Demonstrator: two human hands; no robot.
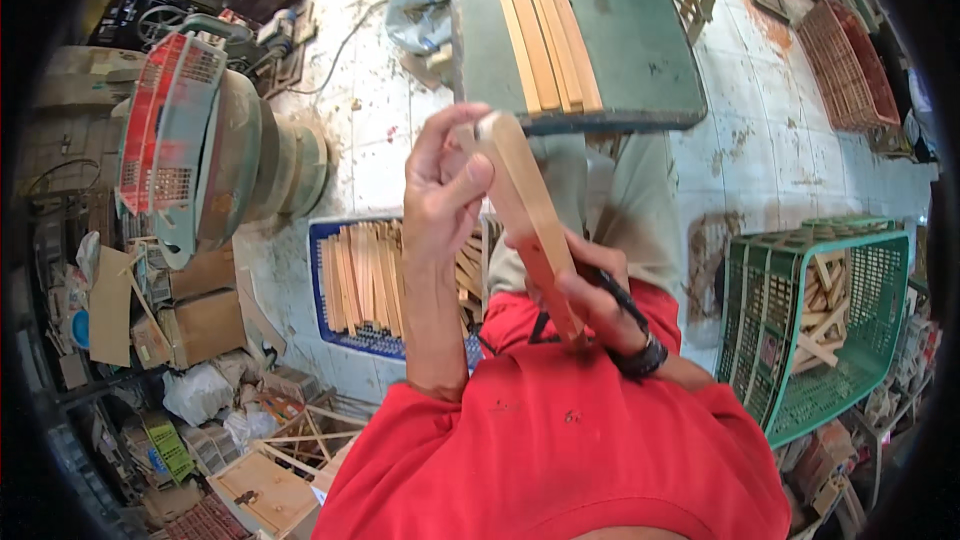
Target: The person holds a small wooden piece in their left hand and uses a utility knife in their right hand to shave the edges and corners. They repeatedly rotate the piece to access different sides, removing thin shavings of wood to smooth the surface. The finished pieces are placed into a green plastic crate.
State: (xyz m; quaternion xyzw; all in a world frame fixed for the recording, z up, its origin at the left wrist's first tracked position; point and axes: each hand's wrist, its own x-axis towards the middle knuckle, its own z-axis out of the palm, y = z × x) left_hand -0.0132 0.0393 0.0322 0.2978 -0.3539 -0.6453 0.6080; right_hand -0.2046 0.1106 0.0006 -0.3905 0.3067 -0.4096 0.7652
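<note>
My left hand [445, 180] grips the upper end of a pale wooden piece [530, 195], thumb against its side, held upright at a slant in front of my red shirt. My right hand [595, 305] is closed around the piece's lower part, along with a slim black object [625, 305] that I cannot make out. Above my hands, several long wooden strips [545, 35] lie side by side on a green tabletop [650, 60].
A blue crate [318, 280] of wooden strips sits on the floor at left. A green crate [760, 330] with wood pieces is at right, a wicker basket [840, 65] beyond it. A machine with a red guard [165, 120] stands at upper left, cardboard boxes [200, 330] below.
</note>
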